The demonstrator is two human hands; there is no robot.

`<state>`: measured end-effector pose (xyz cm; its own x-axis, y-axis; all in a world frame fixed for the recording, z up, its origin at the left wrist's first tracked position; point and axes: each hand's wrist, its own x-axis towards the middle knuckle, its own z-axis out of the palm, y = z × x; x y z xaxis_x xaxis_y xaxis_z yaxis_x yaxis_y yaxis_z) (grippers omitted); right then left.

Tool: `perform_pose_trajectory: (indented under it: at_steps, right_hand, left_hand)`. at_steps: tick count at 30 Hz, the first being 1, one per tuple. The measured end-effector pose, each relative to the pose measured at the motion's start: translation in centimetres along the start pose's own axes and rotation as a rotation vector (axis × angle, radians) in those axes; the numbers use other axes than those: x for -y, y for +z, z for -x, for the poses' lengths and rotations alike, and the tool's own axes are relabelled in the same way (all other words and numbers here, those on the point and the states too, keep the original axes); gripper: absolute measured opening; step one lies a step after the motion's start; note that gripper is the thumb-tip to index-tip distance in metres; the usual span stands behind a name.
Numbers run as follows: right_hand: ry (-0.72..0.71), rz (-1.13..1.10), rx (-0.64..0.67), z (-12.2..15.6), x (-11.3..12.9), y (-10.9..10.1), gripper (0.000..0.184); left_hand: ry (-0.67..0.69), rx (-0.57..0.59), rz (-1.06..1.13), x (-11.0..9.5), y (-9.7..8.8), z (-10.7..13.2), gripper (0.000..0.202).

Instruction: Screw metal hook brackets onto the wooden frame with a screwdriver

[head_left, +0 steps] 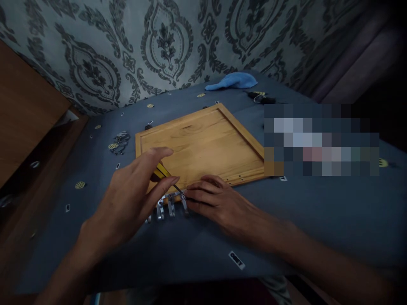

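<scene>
A screwdriver (163, 170) with a yellow and black handle is held in my left hand (133, 186). Its thin shaft slants down and right to a row of silver metal hooks (171, 205) along the near edge of a framed wooden panel (200, 148). The tip meets a screw spot on the rightmost hook. My right hand (216, 199) rests at that edge, curled fingertips against the same hook. Small dark holes show in the panel's near rail, right of my right hand. My left hand partly hides the leftmost hooks.
The panel lies on a dark blue patterned cloth (254, 254). Behind it are a blue rag (233, 80) and a black tool-like object (260, 97). A small pile of metal parts (121, 142) sits to the left, near a wooden cabinet (28, 97). A blurred patch (318, 140) covers the right side.
</scene>
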<state>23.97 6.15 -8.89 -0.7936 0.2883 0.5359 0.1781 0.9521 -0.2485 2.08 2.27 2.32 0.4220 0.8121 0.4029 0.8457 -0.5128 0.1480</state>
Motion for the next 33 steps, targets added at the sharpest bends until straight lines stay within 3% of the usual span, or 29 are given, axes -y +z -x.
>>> perform_pose_trajectory:
  at_steps: [3,11,19,33]
  right_hand:
    - [-0.001,-0.001,0.012,0.0,-0.1,0.1,0.032]
    - [0.001,-0.007,0.012,0.1,0.0,0.1,0.029]
    - [0.0,-0.004,-0.004,-0.1,0.1,0.0,0.027]
    - [0.004,-0.007,0.015,0.0,0.0,0.0,0.027]
  left_hand:
    - [0.017,-0.017,-0.03,-0.1,0.1,-0.2,0.021]
    - [0.025,0.08,0.044,0.3,-0.5,-0.3,0.025]
    - [0.057,0.148,0.091,0.7,-0.8,-0.5,0.013]
    - [0.081,0.203,0.144,0.7,-1.0,-1.0,0.008]
